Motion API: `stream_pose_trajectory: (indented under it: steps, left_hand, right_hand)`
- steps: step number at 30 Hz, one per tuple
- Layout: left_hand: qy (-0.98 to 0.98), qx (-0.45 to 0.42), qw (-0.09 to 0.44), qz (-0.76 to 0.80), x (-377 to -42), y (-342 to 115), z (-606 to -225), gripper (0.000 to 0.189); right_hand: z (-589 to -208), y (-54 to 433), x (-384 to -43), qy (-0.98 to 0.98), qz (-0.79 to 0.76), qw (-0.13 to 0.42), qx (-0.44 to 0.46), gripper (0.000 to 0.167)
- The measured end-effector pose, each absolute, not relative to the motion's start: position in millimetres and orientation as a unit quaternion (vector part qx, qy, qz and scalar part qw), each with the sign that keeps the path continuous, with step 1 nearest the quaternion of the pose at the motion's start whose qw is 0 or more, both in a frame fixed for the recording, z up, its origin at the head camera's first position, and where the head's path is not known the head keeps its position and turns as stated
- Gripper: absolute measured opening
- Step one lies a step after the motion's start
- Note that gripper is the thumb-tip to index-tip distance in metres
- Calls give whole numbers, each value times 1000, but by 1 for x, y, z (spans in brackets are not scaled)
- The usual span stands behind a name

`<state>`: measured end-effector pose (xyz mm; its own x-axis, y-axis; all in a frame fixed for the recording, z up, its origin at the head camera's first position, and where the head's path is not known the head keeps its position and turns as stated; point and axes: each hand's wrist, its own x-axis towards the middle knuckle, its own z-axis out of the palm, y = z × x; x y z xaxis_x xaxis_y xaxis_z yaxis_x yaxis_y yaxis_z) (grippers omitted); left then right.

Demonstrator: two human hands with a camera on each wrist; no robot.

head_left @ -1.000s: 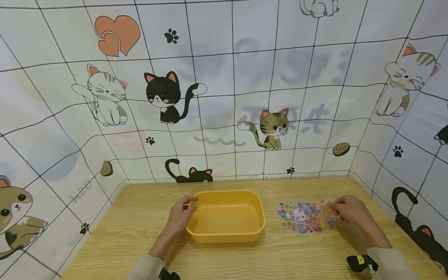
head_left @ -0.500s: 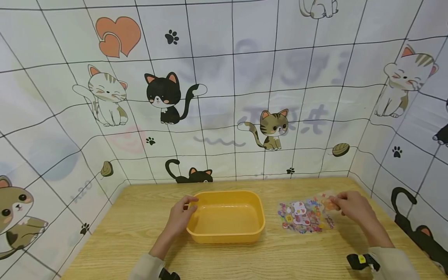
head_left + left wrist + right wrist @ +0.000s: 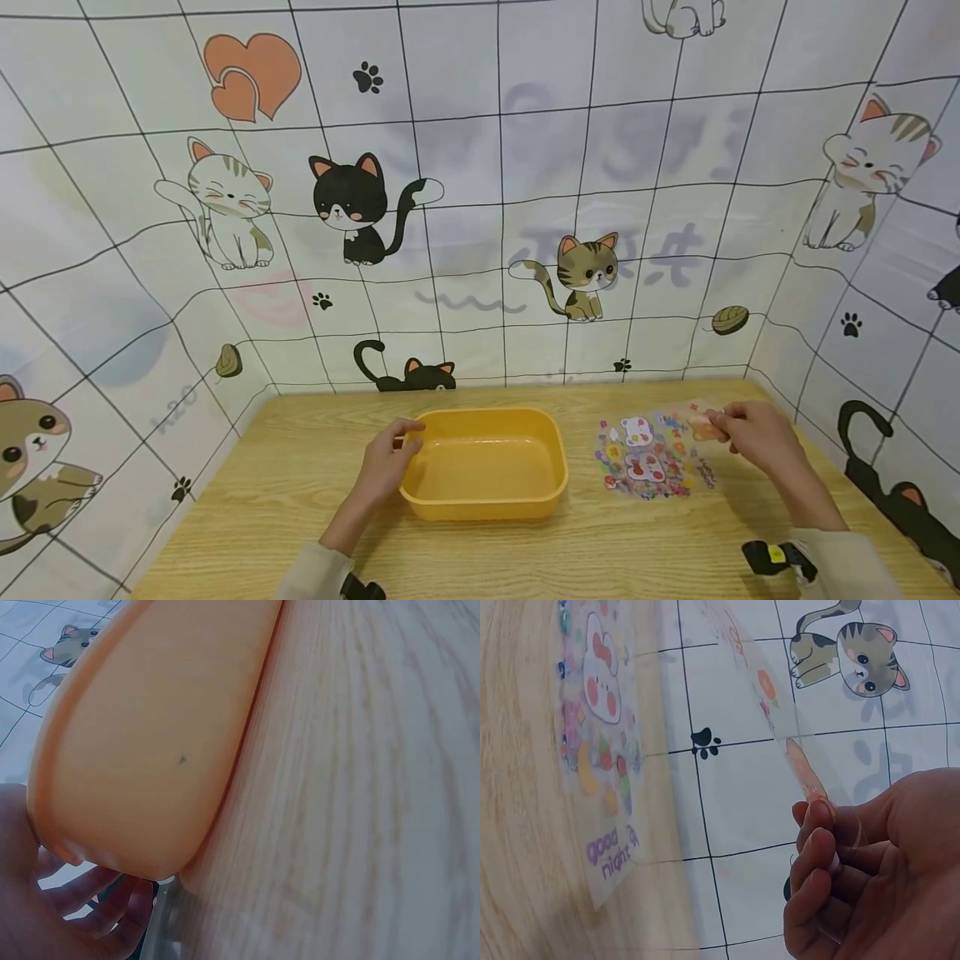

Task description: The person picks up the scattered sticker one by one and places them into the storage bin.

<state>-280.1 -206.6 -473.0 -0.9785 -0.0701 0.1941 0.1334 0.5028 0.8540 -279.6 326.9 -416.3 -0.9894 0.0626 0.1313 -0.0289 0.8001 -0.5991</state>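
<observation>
A yellow plastic basin (image 3: 483, 508) stands on the table in the middle of the head view. My left hand (image 3: 386, 462) grips its left rim, the thumb at the inner side and the fingers outside; the left wrist view shows the basin's outer wall (image 3: 172, 735) close up. To the right of the basin lies a clear sticker sheet (image 3: 637, 483) with small colourful prints and a white bunny. Above it, my right hand (image 3: 761, 437) pinches the corner of another clear sticker sheet (image 3: 765, 682), which is raised and tilted. Part of this corner is hidden by the fingers.
A wooden table (image 3: 600, 558) carries everything. Behind and at both sides, a white grid-patterned cloth (image 3: 465, 167) with cartoon cats closes off the space.
My right hand has risen a little, lifting the upper sheet's corner. Its bunny print has shifted up and apart from the bunny below. My left hand and the basin have stayed put.
</observation>
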Motion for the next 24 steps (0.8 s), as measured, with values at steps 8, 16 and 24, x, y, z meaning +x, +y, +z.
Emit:
stream_pose_trajectory:
  steps: [8, 16, 24]
  left_hand:
    - [-860, -17, 103, -499, -280, -207, -474, 23]
    - [-861, -21, 103, -498, -280, -207, -473, 23]
    - [-861, -22, 103, -498, -279, -207, -473, 23]
  right_hand:
    - [-410, 321, -278, -941, 326, 86, -10, 44]
    - [-397, 313, -272, -928, 360, 94, -14, 50]
    - [-386, 304, -267, -895, 432, 108, -17, 46]
